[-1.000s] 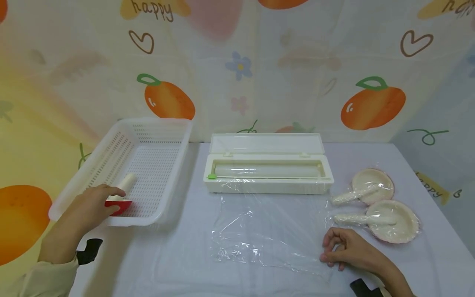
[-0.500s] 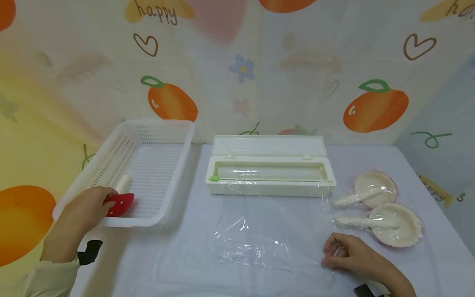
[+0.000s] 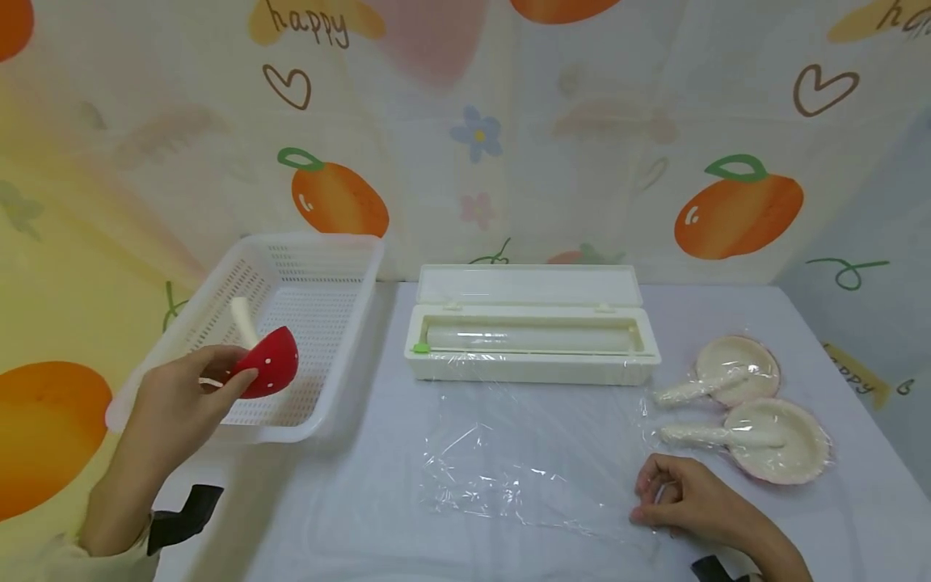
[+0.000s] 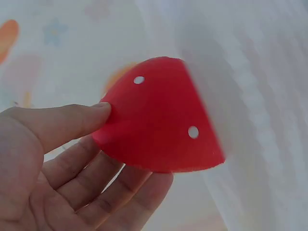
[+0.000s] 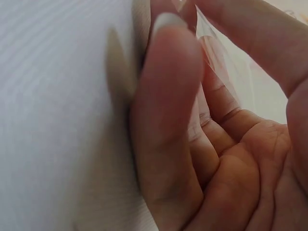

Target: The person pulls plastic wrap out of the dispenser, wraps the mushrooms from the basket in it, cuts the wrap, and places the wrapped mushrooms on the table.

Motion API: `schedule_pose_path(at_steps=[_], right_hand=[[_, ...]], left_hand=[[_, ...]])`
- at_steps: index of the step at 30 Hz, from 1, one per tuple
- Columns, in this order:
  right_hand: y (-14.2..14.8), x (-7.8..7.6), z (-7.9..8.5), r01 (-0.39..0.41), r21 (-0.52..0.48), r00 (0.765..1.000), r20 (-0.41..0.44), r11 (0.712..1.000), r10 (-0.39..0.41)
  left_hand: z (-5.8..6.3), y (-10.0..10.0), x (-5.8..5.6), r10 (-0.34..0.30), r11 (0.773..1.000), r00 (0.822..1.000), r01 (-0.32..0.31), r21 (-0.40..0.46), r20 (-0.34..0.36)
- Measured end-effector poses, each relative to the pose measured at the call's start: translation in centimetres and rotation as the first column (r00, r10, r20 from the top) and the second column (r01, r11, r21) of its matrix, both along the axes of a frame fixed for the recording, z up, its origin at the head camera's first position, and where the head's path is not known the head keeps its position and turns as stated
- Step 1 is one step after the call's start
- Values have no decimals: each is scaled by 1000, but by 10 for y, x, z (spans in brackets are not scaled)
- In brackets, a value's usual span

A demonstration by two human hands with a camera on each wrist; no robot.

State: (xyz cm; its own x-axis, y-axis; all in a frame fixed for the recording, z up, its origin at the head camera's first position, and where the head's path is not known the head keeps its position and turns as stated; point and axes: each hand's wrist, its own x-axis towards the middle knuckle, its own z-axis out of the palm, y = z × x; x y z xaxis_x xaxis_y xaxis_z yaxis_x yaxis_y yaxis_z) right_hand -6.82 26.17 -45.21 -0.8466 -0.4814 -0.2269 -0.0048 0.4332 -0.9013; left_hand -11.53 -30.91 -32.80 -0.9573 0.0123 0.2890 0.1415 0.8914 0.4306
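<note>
My left hand [image 3: 170, 408] pinches a toy mushroom [image 3: 269, 364] by its red, white-dotted cap, thumb on one side and fingers on the other. Its cream stem points up and away in the head view. Below it stands a white perforated basket [image 3: 313, 420]. In the left wrist view the cap [image 4: 154, 120] fills the middle and hides the stem. Low on the right, my right hand [image 3: 687, 497] holds the right corner of a sheet of plastic wrap [image 3: 509, 469], fingers curled. The sheet runs out of a white wrap dispenser [image 3: 531, 369] with its lid up.
Two wrapped mushrooms, a far one [image 3: 735, 360] and a near one [image 3: 789, 453], lie stem-side up at the right of the white-covered table [image 3: 349, 517]. A green slide cutter [image 3: 421, 348] sits at the dispenser's left end. A printed cloth [image 3: 567, 186] hangs behind.
My left hand has lifted the mushroom up from the basket floor and slightly right, turning its dotted cap toward the camera. My right hand stays at the wrap's corner.
</note>
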Motion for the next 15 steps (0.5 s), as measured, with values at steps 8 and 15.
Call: schedule_pose_path(at_steps=[8, 15], right_hand=[[0, -1, -1, 14, 7, 999, 45, 1000, -14], [0, -2, -2, 14, 12, 997, 75, 1000, -15]], left_hand=[[13, 42, 15, -67, 975, 998, 68, 209, -14], [21, 81, 26, -73, 961, 995, 53, 273, 63]])
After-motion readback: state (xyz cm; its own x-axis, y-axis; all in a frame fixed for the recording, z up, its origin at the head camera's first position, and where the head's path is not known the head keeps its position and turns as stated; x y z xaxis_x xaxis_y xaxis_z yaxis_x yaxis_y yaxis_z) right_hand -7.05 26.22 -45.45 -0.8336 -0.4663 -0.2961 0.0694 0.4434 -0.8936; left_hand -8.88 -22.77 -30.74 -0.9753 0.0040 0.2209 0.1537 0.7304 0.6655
